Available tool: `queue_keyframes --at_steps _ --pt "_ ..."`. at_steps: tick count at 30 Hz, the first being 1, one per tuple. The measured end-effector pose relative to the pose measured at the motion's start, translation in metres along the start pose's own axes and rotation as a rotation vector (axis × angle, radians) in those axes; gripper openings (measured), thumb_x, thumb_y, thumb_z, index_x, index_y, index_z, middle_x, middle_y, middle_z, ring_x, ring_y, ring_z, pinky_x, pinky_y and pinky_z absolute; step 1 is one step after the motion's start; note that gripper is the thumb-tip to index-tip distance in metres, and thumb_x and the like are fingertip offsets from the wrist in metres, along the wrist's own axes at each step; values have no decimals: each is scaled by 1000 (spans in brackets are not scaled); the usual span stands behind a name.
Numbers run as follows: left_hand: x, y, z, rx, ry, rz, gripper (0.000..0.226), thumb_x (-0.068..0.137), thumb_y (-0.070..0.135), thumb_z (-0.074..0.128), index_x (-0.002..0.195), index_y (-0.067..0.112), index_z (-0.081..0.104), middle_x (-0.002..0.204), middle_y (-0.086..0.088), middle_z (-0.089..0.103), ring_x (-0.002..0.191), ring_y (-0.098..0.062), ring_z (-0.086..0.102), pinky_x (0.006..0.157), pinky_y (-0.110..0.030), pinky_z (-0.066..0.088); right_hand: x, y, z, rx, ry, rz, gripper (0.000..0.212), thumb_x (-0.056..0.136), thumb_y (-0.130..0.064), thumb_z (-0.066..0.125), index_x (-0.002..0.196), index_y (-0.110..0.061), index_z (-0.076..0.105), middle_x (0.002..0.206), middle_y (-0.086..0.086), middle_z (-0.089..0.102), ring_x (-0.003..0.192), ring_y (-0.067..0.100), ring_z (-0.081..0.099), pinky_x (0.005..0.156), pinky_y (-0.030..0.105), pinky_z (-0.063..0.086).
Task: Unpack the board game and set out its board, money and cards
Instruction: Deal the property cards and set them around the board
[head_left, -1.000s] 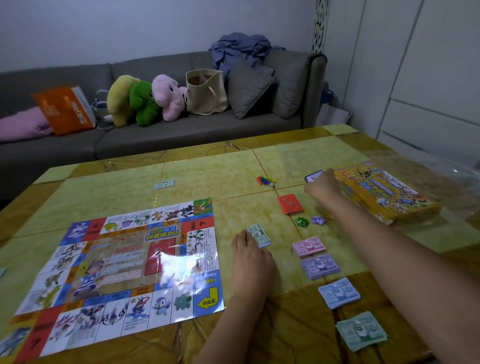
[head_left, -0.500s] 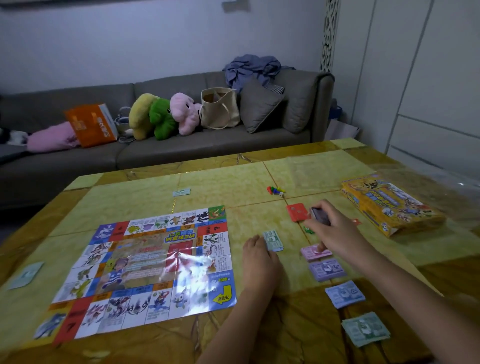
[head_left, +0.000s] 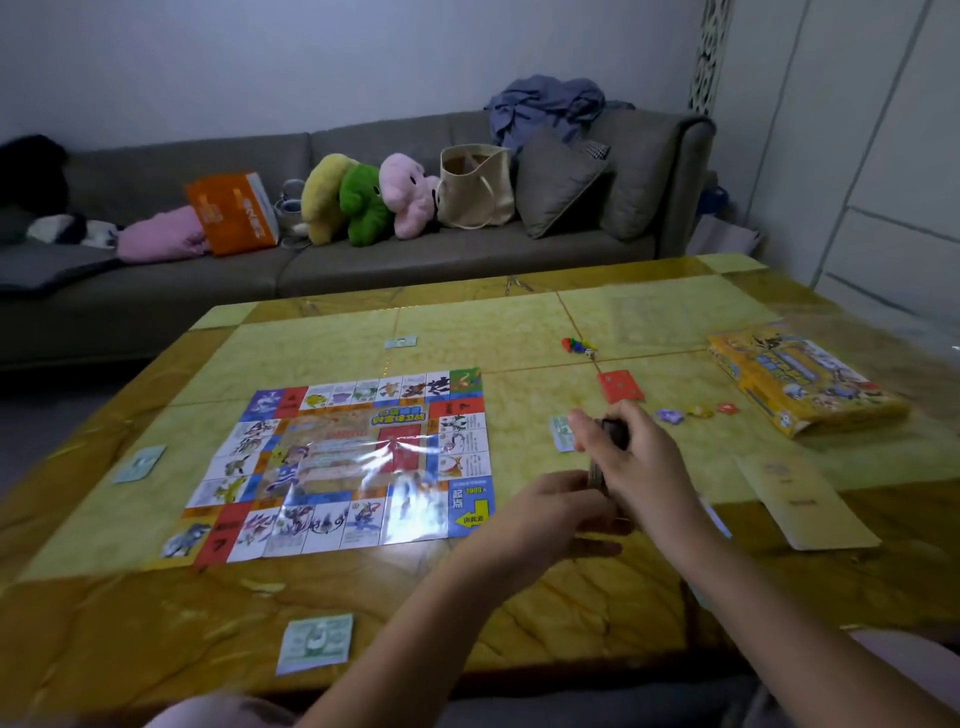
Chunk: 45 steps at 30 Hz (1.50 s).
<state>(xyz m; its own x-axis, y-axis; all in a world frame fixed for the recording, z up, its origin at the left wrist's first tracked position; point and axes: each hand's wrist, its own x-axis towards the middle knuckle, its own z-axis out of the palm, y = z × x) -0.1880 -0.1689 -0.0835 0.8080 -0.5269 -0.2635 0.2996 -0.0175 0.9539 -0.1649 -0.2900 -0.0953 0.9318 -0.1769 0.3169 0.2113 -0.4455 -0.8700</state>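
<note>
At 3 o'clock of the board (head_left: 343, 462), your right hand (head_left: 641, 465) had fingers clamped on a deck (head_left: 616, 434); your left hand (head_left: 545, 506) touched it, fingers too blurred to tell.

Both forearms are bare and reach forward and inward, the left forearm (head_left: 415, 623) from low centre, the right forearm (head_left: 779, 597) from the lower right; the hands meet, touching or nearly so. The right hand (head_left: 636, 467) sits above, back up, fingers and thumb curled round a small dark card stack (head_left: 615, 435); the left hand (head_left: 548, 506) lies just below it, fingers loosely bent toward the stack's lower end, blurred, its hold unclear.
</note>
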Motion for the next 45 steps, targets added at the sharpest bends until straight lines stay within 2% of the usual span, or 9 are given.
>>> queue_keyframes --at_steps 2,5,9,16,23,29,35,41,45 --pt "-11 1 -2 57 51 -29 14 94 8 47 100 7 60 87 -4 66 83 -16 64 79 -30 53 -11 -6 4 16 -44 -35 63 69 -70 54 78 -8 54 69 9 62 64 18 56 58 24 40" --pt "-28 2 -8 -20 79 -28 21 97 3 40 89 7 59 71 -1 65 70 -13 65 85 -40 53 -31 -15 11 127 -126 -70 52 78 -57 66 76 -5 55 62 6 57 55 11 49 53 21 39" --pt "-40 -1 -17 -141 89 -24 17 98 7 43 92 2 59 81 -13 66 73 -21 68 76 -37 59 -42 -17 17 157 -216 -66 35 92 -40 46 81 -9 58 70 5 58 63 12 54 56 21 39" --pt "-48 -7 -54 -137 27 -22 18 94 6 49 107 0 61 93 -15 72 84 -26 71 71 -28 59 -41 -10 11 312 -263 105 16 91 -32 56 94 -28 70 92 -12 72 88 -2 65 77 15 51" --pt "-43 -26 -61 -80 238 21 16 81 2 68 96 5 67 88 -11 74 77 -21 72 62 -27 58 -42 -11 12 262 -323 200 31 65 -45 72 82 -19 73 75 -2 72 69 10 67 63 21 53" --pt "-42 -38 -58 -44 328 25 20 75 9 74 94 11 70 89 -8 75 82 -20 73 63 -24 57 -52 -4 21 110 -328 183 6 80 -26 74 76 -22 72 71 -6 72 64 4 66 58 23 53" --pt "-47 -46 -63 -120 182 44 36 81 31 57 109 9 63 100 -12 73 97 -22 70 75 -28 58 -50 2 21 11 -324 170 6 82 -32 70 76 -32 70 73 -11 71 70 2 67 57 21 55" --pt "-47 -49 -68 -335 330 -51 24 97 13 46 109 -5 56 98 -24 70 92 -32 70 71 -37 60 -48 -5 28 -19 -342 150 11 81 -30 71 72 -24 69 59 -17 66 57 -6 60 46 8 38" --pt "-54 -42 -85 -331 330 -65 28 97 16 46 112 -6 55 100 -22 71 95 -30 70 72 -35 60 -42 -5 34 135 -337 266 21 71 -38 73 67 -17 71 58 2 67 46 3 56 46 12 39"
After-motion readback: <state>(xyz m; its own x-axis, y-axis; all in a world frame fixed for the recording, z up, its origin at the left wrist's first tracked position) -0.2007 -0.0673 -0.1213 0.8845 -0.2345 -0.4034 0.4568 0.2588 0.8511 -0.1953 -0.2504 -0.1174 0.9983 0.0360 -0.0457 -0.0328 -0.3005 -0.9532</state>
